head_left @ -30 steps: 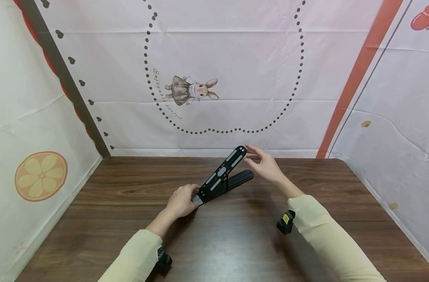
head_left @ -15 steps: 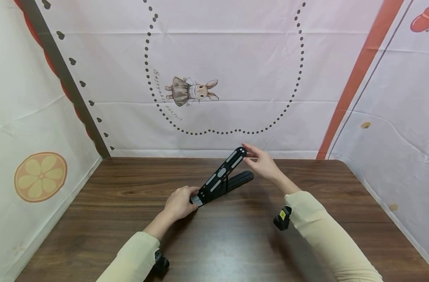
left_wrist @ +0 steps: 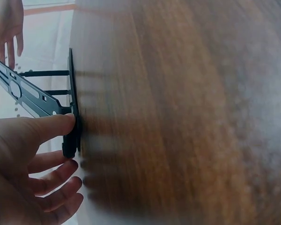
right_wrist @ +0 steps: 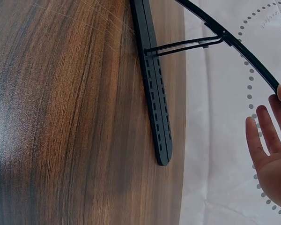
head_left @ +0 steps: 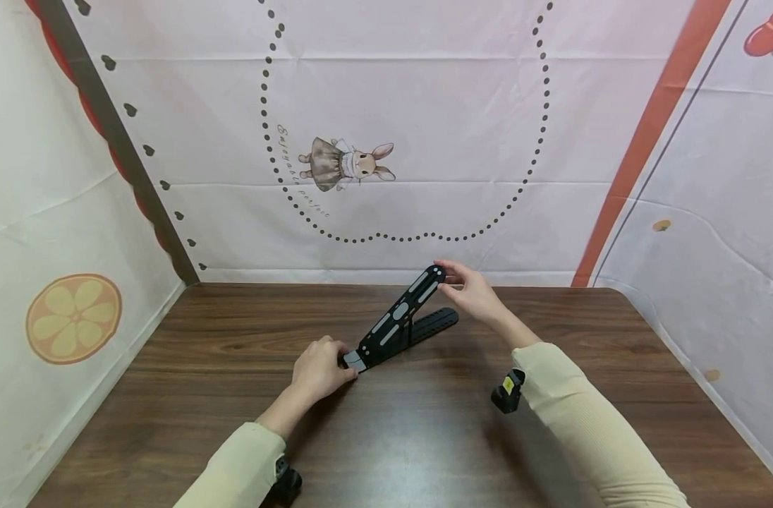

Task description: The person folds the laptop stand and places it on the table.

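A black folding laptop stand sits on the table, its slotted upper arm tilted up from the flat base bar. Thin support struts prop the two apart. At the low hinge end, which has a grey pad, my left hand holds the stand between thumb and fingers; its other fingers spread loosely beside that end. My right hand pinches the raised tip of the upper arm with thumb and index finger. Its remaining fingers are fairly straight in the right wrist view.
The stand rests on a brown wood-grain table. Behind it hangs a pale printed cloth with a rabbit figure and dotted line, and more cloth closes in both sides. Each wrist wears a small black camera.
My left hand has shifted slightly left and down along the hinge end, uncovering more of the grey pad. My right fingers have closed in on the raised tip. The stand has hardly moved.
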Available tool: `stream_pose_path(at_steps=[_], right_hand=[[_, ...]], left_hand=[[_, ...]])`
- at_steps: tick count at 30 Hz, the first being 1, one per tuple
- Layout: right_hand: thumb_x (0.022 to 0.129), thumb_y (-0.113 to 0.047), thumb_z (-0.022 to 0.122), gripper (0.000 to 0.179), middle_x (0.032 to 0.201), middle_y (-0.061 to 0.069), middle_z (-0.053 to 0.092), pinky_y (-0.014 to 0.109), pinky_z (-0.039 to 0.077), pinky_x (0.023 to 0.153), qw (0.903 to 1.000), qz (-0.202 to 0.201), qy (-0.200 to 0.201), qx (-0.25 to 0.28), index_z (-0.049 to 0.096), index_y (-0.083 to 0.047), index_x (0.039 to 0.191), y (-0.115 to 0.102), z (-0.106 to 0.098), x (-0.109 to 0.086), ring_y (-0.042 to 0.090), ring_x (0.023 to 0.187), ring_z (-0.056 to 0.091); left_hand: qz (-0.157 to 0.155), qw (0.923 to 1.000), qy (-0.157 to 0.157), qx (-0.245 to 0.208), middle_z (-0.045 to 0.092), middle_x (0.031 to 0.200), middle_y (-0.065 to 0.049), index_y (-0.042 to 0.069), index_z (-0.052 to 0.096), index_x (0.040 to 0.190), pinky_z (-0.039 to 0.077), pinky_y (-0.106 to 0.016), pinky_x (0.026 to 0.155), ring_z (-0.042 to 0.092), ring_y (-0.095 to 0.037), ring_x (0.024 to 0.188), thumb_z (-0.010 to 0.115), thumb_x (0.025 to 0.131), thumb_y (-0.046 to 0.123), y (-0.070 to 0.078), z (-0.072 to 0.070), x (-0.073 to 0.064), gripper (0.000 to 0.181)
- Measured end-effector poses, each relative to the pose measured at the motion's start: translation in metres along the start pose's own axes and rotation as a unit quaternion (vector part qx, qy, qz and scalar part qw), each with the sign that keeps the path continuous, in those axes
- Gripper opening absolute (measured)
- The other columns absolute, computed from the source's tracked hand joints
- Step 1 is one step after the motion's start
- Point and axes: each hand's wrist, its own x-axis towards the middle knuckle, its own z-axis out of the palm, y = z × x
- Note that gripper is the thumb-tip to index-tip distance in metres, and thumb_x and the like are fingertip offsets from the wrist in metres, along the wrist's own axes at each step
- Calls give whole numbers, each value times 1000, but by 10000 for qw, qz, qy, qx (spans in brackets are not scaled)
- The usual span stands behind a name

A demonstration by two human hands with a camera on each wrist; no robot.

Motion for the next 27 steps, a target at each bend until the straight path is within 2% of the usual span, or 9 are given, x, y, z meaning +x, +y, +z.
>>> stream_pose_path(at_steps=[5, 14, 27], right_hand=[[89, -3, 56, 47, 125, 24, 52, 48, 46, 87, 9998, 151, -68, 107, 43, -2, 134, -25, -5, -10, 38, 111, 54], [88, -9, 60, 48, 122, 18, 56, 44, 47, 87, 9999, 147, -5, 10, 46, -8, 134, 9, -4, -3, 32, 109, 56], [86, -11, 63, 44, 120, 14, 58, 42, 48, 86, 9999, 114, -44, 109, 51, -7, 128, 7, -7, -10, 29, 104, 59]], left_hand=[[-32, 9999, -95, -34, 59, 91, -4, 12, 70, 100, 44, -33, 57, 55, -17, 76, 78, 69, 30, 0, -1, 2, 36], [-31, 9998, -137, -109, 60, 95, -4, 14, 70, 103, 47, -35, 62, 55, -18, 81, 76, 70, 27, -4, -4, 7, 36], [-101, 9996, -55, -264, 60, 102, -5, 13, 68, 107, 47, -40, 71, 56, -23, 91, 75, 72, 21, -17, -4, 18, 37]])
